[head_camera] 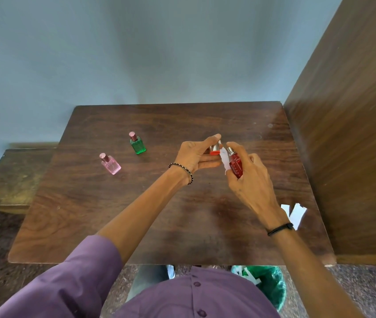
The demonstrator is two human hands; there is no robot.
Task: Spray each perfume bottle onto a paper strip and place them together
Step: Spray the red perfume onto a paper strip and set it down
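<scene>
- Head view: wooden table [136,226] carries all task items; a green bin [272,285] sits below its near edge.
- Right hand [251,180]: fingers curled round the red bottle [236,165], held upright above the table's middle right, index finger reaching over the bare nozzle.
- Left hand [194,154]: thumb and fingers pinch the removed cap [214,149], just beside the red bottle.
- Loose paper strips [297,214]: lying at the table's right edge, well apart from the hands. Judged unused stock.
- Green bottle [137,144]: standing at left of centre, cap on.
- Pink bottle [110,164]: standing near the green one, closer to the left edge, cap on.
- Paper strip [225,158]: white, upright between the two hands, touching or just beside the red bottle. Which hand holds it cannot be told.
- Assessment: the first spraying appears to be in hand. No finished strip lies beside any bottle. Green and pink look untouched, so two sprayings and the pairing of every bottle with its strip remain.
</scene>
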